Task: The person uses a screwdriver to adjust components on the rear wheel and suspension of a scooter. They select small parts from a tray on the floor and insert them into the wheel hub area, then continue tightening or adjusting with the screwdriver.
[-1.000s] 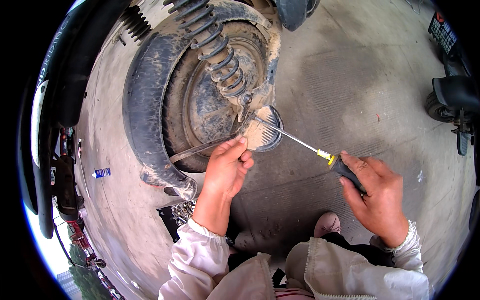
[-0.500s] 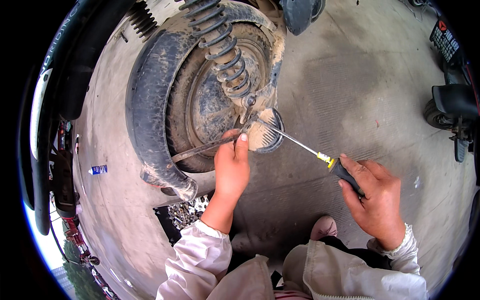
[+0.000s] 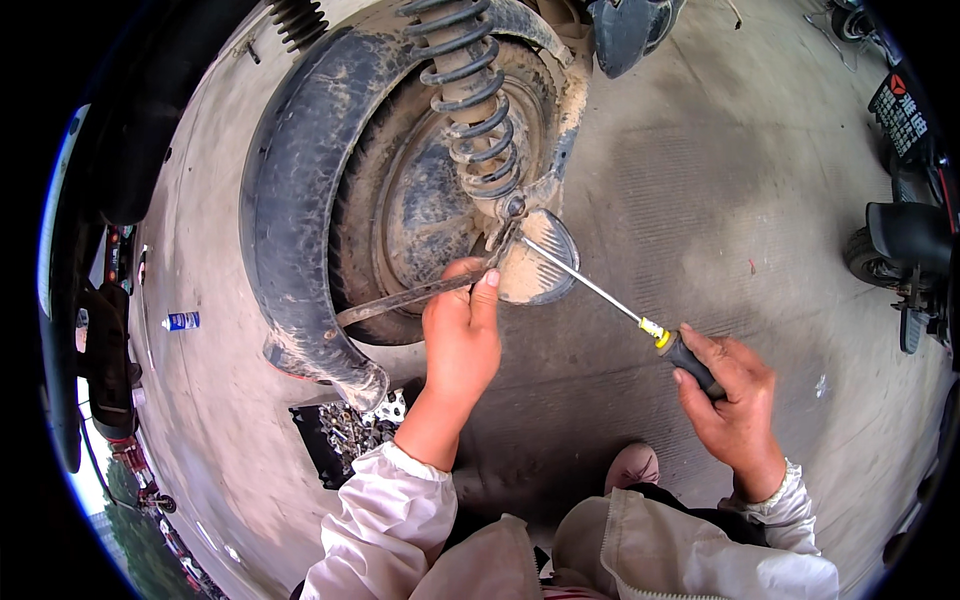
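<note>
A mud-caked wheel [image 3: 425, 200] stands before me, with a dark mudguard [image 3: 290, 190] round its left side and a coil-spring shock absorber [image 3: 480, 130] above its hub. With thumb and fingers, my left hand [image 3: 460, 345] pinches the flat metal stay [image 3: 400, 298] close to its hub end. My right hand [image 3: 735, 400] is wrapped round the dark handle of a screwdriver [image 3: 600, 288] with a yellow collar. The shaft slants up and left across a muddy, ribbed, rounded part [image 3: 540, 272]. Its tip is by the stay's end; exact contact I cannot tell.
A black tray [image 3: 325, 440] of loose metal hardware lies on the floor below the mudguard. A blue and white can [image 3: 182, 321] is farther left. Another two-wheeler [image 3: 890, 240] stands at the right edge, and a dark vehicle part [image 3: 630, 35] juts in at the top.
The whole view has shifted slightly. My left hand keeps its pinch on the stay, and the screwdriver stays in my right hand with its tip at nearly the same spot.
</note>
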The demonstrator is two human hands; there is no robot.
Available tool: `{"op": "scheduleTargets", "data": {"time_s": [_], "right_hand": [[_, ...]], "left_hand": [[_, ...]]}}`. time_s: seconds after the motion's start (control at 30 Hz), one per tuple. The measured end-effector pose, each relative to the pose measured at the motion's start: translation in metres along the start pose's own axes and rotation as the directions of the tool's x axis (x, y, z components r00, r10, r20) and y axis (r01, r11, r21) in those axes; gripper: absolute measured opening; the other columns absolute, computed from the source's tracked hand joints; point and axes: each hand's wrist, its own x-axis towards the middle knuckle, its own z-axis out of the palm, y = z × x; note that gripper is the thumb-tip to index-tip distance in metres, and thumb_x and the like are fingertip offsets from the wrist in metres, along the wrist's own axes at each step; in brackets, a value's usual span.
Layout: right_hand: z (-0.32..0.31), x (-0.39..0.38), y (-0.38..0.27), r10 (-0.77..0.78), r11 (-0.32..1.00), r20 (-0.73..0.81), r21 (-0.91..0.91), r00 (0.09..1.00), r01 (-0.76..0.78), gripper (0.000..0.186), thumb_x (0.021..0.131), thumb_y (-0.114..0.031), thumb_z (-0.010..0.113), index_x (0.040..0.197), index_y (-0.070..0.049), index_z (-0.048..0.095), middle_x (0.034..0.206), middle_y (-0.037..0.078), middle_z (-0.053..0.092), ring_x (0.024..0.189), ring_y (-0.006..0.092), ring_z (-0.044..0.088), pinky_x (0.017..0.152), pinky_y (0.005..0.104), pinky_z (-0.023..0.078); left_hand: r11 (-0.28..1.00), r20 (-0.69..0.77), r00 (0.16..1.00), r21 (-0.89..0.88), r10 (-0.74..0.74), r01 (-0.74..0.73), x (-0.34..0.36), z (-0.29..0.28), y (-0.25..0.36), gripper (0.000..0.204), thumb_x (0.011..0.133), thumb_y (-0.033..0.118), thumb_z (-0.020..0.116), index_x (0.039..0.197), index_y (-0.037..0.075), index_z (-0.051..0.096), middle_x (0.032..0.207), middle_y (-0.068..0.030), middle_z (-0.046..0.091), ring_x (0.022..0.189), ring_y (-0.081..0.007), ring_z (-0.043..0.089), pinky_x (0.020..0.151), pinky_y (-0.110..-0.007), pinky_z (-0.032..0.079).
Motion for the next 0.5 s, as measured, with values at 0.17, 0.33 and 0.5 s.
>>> {"op": "scheduleTargets", "data": {"time_s": [0.17, 0.33, 0.5], "right_hand": [[0.0079, -0.0035, 0.0063, 0.059, 0.994, 0.004, 0.088, 0.998, -0.059, 0.041, 0.075, 0.001, 0.076, 0.116, 0.002, 0.070, 0.088, 0.017, 0.071, 0.075, 0.0281, 0.069, 0.068, 0.0337, 0.055], [0.0103, -0.0061, 0.0033, 0.120, 0.983, 0.023, 0.134, 0.992, -0.123, 0.039, 0.077, 0.002, 0.075, 0.116, 0.003, 0.069, 0.089, 0.018, 0.070, 0.077, 0.0257, 0.069, 0.071, 0.0318, 0.054], [0.0089, -0.0062, 0.0001, 0.140, 0.983, 0.030, 0.112, 0.990, -0.143, 0.039, 0.078, 0.002, 0.074, 0.116, 0.004, 0.069, 0.090, 0.017, 0.070, 0.078, 0.0250, 0.069, 0.073, 0.0319, 0.054]], "left_hand": [[0.999, 0.018, 0.999, 0.014, 0.035, -0.035, 0.0035, -0.0044, 0.0077, 0.022, 0.101, 0.016, 0.055, 0.104, -0.004, 0.062, 0.089, -0.0214, 0.065, 0.083, -0.0394, 0.064, 0.078, -0.043, 0.049], [1.000, 0.088, 0.996, -0.001, 0.030, -0.030, 0.0061, -0.0097, 0.0053, 0.023, 0.102, 0.017, 0.054, 0.108, -0.004, 0.059, 0.094, -0.0231, 0.065, 0.089, -0.0418, 0.062, 0.082, -0.043, 0.048], [0.997, 0.110, 0.991, -0.032, 0.072, -0.069, 0.0076, -0.0092, 0.0014, 0.025, 0.105, 0.020, 0.052, 0.108, -0.003, 0.060, 0.084, -0.0114, 0.060, 0.080, -0.0197, 0.054, 0.078, -0.034, 0.046]]}}
